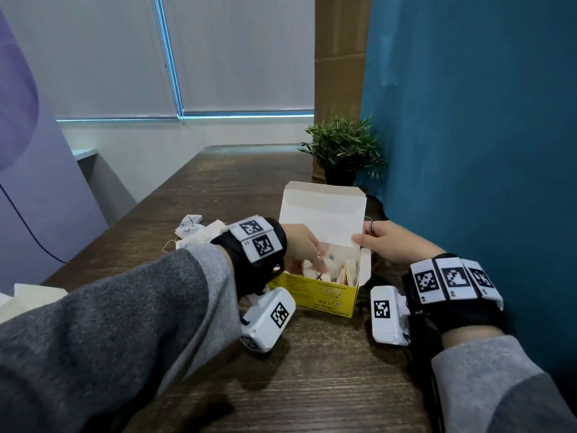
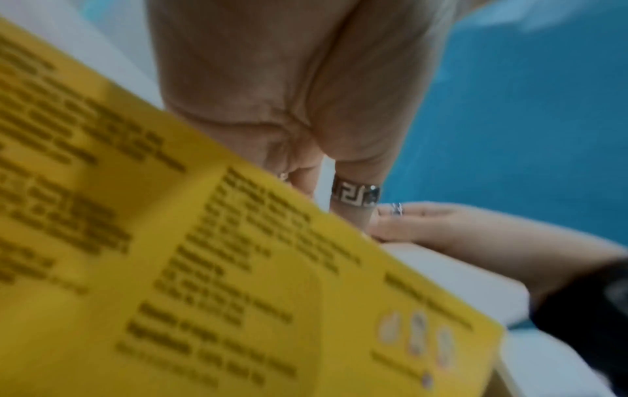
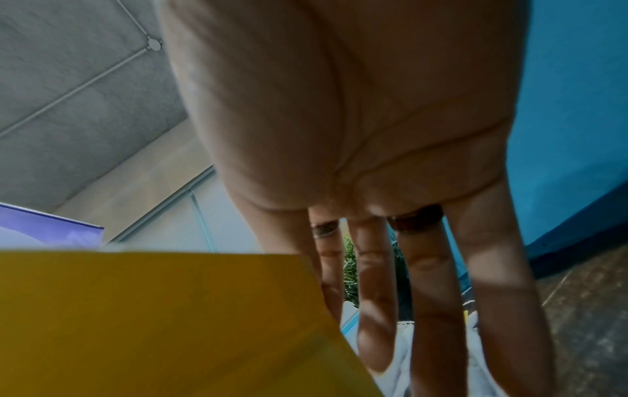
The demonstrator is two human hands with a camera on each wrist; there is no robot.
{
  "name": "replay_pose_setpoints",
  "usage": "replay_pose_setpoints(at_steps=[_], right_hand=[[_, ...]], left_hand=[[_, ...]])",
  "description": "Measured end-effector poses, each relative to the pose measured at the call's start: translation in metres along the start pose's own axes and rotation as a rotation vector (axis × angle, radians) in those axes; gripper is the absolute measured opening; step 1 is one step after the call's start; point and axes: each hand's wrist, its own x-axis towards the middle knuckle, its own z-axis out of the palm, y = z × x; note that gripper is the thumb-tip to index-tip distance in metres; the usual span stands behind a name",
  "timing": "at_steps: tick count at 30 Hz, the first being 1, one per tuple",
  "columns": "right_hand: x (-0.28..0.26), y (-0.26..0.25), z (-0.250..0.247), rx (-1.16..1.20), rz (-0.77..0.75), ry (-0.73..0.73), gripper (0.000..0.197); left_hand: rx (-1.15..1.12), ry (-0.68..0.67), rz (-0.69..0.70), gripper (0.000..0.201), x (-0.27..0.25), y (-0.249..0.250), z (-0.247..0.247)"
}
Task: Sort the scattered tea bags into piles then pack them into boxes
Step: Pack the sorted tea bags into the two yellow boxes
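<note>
An open yellow tea box (image 1: 324, 296) stands on the wooden table (image 1: 312, 385) with its white lid (image 1: 324, 210) raised. Several tea bags (image 1: 338, 268) lie inside it. My left hand (image 1: 299, 245) reaches down into the box, thumb and fingers around white tea bags; its fingertips are hidden behind the box wall (image 2: 204, 268). My right hand (image 1: 385, 242) holds the lid's lower right corner, thumb in front and straight fingers (image 3: 428, 295) behind, beside the box side (image 3: 152, 322). A loose pile of marked tea bags (image 1: 193, 229) lies left of the box.
A potted plant (image 1: 343, 148) stands just behind the box. A teal partition (image 1: 468, 120) runs close along the right. Cream paper (image 1: 31, 295) sits at the table's left edge, beside a purple panel with a black cable (image 1: 28, 226).
</note>
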Motion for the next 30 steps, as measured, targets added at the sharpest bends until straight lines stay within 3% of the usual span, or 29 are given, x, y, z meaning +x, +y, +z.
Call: replay_pose_setpoints(at_steps=[3,6,8,11,15,18,22,24,27,30], right_hand=[[0.001,0.001,0.000,0.001,0.001,-0.008,0.025],[0.000,0.001,-0.001,-0.016,0.003,-0.013,0.023],[0.000,0.000,-0.001,-0.020,-0.001,-0.019,0.022],[0.001,0.000,0.000,-0.016,-0.001,-0.033,0.026],[0.002,0.000,0.001,-0.036,0.004,-0.032,0.032],[0.001,-0.003,0.002,-0.063,0.002,-0.018,0.029],[0.001,-0.004,0.002,-0.067,0.017,-0.001,0.030],[0.002,-0.004,0.002,-0.074,0.024,0.011,0.030],[0.001,-0.004,0.002,-0.082,0.041,0.005,0.032],[0.000,-0.003,0.001,-0.083,0.060,-0.008,0.034]], left_hand=[[-0.102,-0.026,-0.034,0.008,-0.005,-0.002,-0.008],[0.064,0.027,-0.036,0.009,-0.003,-0.005,-0.010],[0.256,0.032,-0.011,0.022,-0.004,-0.005,-0.014],[0.226,0.038,0.070,0.031,-0.014,-0.002,-0.030],[-0.046,0.238,0.141,0.021,-0.041,-0.012,-0.078],[0.120,0.355,0.065,0.015,-0.050,-0.046,-0.108],[0.444,0.056,-0.126,0.020,-0.055,-0.095,-0.115],[0.566,-0.072,-0.156,0.043,-0.058,-0.108,-0.108],[0.632,-0.115,-0.153,0.065,-0.058,-0.114,-0.093],[0.769,-0.087,-0.096,0.062,-0.049,-0.114,-0.081]])
